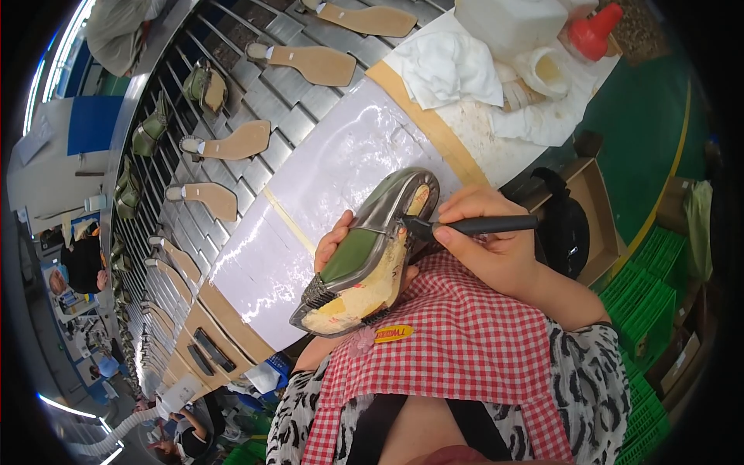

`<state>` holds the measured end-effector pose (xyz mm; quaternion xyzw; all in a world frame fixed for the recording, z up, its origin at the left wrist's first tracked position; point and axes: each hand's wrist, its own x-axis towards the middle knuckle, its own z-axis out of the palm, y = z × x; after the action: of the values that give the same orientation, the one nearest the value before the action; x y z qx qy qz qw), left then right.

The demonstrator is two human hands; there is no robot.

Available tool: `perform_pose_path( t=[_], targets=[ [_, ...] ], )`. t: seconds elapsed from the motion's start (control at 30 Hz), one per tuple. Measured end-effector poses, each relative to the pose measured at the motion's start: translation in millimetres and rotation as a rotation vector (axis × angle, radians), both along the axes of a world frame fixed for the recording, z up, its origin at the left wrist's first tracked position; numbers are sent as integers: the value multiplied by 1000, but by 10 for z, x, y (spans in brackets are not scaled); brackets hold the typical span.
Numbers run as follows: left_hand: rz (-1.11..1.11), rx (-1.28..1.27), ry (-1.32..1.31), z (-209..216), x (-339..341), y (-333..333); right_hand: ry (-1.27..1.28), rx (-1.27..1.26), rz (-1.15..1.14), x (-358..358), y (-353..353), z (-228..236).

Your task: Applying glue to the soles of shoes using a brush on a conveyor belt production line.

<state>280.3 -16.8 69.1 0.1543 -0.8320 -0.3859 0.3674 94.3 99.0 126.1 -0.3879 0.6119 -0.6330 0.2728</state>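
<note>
A green shoe upper with dark metallic trim (350,256) is tilted sole side toward me, its pale yellowish underside uncovered. My left hand (333,242) grips it from the far side, with fingers showing along its left edge and a fingertip below the sole; the palm is hidden behind it. Between the thumb and fingers of my right hand (488,240) is a thick black pen (496,224). Its tip meets the sole's rim near the upper end, beside the metallic strap.
A shiny white work surface (310,194) lies beyond the shoe. Past it, a slatted conveyor (291,116) carries tan soles (314,66) and green shoes (207,89). White cloth (453,70), an open jar (545,72) and a red-topped bottle (595,32) stand upper right; green crates (639,310) and a cardboard box (601,209) sit right.
</note>
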Motion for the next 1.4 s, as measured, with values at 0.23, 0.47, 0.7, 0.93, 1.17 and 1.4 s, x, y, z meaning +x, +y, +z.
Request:
perform_pose_path(
  t=[0.23, 0.47, 0.7, 0.93, 1.17, 1.4],
  targets=[
    [-11, 39, 29, 51, 1, -3, -263, -23, 67, 72, -26, -24],
    [3, -92, -268, 253, 11, -11, 172, -45, -15, 21, -41, 55],
    [29, 111, -58, 137, -50, 40, -131, -39, 198, -68, 24, 117],
    [-27, 1035, 364, 496, -148, -571, -268, -253, -95, -252, 147, 312],
    [-236, 1152, 693, 1008, -561, -2274, -224, -224, -94, -233, 205, 534],
    [-167, 963, 491, 1010, -1598, -3951, -253, -144, -181, -509, -90, 519]
  ],
)
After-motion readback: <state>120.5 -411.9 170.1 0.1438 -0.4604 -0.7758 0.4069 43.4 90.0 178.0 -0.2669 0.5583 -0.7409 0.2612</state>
